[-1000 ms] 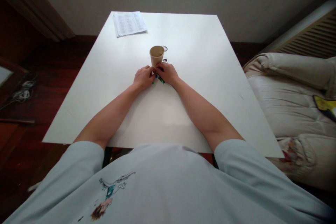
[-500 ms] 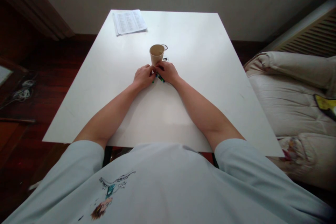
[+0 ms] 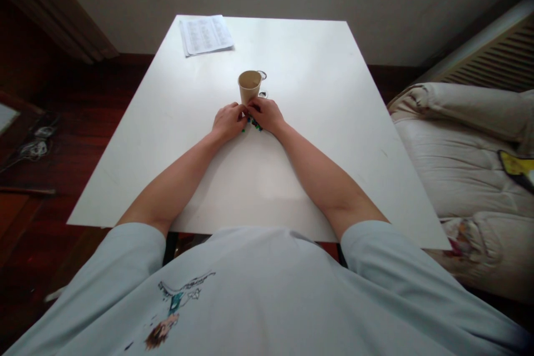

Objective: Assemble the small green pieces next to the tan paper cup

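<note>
My left hand (image 3: 229, 120) and my right hand (image 3: 266, 114) meet on the white table, just in front of a beige paper cup (image 3: 249, 82). The fingers of both are bent inward and closed in a pinch; what sits between them is too small and covered to make out. Small green and dark blue pieces, perhaps beads (image 3: 256, 124), lie on the tabletop between and below the hands. The cup stands upright. By its rim on the right shows a thin dark ring or loop (image 3: 262, 75), and a small dark and white item (image 3: 262, 94) lies behind my right hand.
Printed sheets of paper (image 3: 206, 35) lie at the far left corner of the white table (image 3: 308, 55). A pale cushioned sofa (image 3: 471, 150) stands to the right, with a yellow and black item (image 3: 518, 168) on it. White cables (image 3: 35, 147) are on the left.
</note>
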`<action>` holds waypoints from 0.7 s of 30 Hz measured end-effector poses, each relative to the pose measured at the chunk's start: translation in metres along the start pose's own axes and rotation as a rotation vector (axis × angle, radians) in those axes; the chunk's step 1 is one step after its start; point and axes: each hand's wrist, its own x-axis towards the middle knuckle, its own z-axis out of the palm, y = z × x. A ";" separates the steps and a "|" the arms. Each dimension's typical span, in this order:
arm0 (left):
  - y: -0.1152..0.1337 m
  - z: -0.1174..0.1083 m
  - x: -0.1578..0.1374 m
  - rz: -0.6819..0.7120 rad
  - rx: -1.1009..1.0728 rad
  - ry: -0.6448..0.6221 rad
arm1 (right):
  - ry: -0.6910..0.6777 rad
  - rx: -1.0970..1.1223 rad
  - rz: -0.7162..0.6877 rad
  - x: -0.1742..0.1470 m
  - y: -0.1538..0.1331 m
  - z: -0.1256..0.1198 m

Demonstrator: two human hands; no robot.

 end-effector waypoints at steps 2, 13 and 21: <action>-0.001 0.000 0.000 0.002 0.001 0.004 | -0.004 -0.012 -0.001 0.001 0.003 0.002; 0.001 0.000 0.000 -0.007 0.012 -0.001 | -0.011 -0.010 0.001 -0.001 -0.004 -0.003; 0.002 0.000 -0.001 -0.003 0.009 0.006 | -0.008 -0.004 -0.006 -0.001 -0.005 -0.005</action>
